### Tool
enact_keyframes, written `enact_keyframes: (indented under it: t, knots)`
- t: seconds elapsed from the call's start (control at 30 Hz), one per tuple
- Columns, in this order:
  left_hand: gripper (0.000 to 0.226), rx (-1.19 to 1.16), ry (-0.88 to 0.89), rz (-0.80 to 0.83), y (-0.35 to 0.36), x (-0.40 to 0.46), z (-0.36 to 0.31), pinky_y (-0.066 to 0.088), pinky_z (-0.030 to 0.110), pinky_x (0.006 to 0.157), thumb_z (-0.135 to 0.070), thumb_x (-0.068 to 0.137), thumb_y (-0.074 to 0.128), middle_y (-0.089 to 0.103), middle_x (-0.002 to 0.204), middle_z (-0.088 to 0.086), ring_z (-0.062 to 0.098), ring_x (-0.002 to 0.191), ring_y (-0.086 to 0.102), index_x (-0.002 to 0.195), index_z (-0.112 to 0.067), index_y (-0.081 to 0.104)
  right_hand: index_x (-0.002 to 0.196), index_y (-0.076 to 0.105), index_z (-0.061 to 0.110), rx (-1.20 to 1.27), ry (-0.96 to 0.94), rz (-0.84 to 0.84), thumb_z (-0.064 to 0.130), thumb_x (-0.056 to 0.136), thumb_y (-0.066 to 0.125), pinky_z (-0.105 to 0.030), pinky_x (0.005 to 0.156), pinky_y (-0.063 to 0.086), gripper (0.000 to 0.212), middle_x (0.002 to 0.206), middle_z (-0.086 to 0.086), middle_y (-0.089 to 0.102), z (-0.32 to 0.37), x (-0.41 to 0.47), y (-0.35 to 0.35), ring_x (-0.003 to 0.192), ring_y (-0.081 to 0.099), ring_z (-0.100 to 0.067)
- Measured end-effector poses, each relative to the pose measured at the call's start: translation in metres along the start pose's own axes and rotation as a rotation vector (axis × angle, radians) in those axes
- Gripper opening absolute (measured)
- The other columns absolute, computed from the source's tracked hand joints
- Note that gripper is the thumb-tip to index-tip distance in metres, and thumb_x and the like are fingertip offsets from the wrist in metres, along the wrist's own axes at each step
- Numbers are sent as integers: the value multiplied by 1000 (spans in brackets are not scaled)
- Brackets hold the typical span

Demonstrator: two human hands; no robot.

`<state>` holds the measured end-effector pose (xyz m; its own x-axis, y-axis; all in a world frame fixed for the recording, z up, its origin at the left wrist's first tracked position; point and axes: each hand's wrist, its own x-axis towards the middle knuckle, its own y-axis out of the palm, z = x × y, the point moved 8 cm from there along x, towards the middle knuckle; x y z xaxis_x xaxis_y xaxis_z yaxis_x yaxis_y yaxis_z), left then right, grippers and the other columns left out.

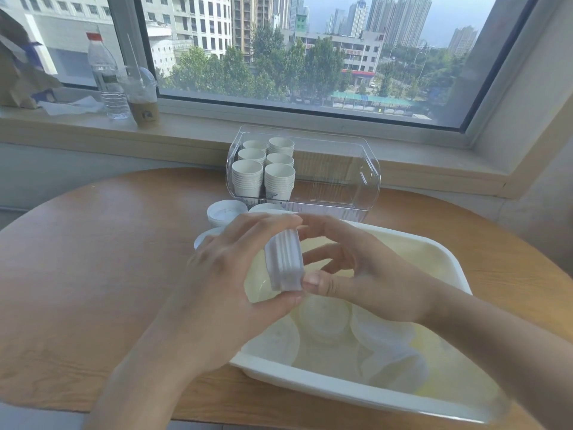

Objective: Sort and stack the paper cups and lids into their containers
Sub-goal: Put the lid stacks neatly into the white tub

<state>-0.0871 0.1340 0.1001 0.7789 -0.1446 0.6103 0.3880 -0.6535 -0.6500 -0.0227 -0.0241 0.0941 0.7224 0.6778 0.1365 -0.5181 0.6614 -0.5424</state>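
Where sill sits: wooden table (93,274), window (310,57).

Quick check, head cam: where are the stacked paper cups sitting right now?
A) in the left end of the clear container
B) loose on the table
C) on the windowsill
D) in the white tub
A: the paper cup stacks stand in two rows in the left end of the clear container; its right part shows no cups.
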Motion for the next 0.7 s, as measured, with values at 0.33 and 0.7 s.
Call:
enact_keyframes:
  t: [0.33, 0.7]
  knots:
    - [77, 41, -129, -56, -8, -8, 8, 42, 33, 93, -47, 80, 78, 44, 142, -35, 6, 117, 52, 144, -59, 37, 130, 62, 40, -543, 243, 423, 29, 109, 45, -19, 82, 50, 29, 105, 21, 70, -31, -8, 37, 81, 69, -1]
    - [79, -27, -155, -10, -4, -6, 9, 48, 47, 103, -45, 78, 83, 46, 139, -36, 15, 125, 55, 141, -64, 39, 151, 46, 48, -617, 388, 732, 41, 111, 36, -25, 96, 47, 42, 112, 14, 75, -54, -23, 55, 104, 59, -4]
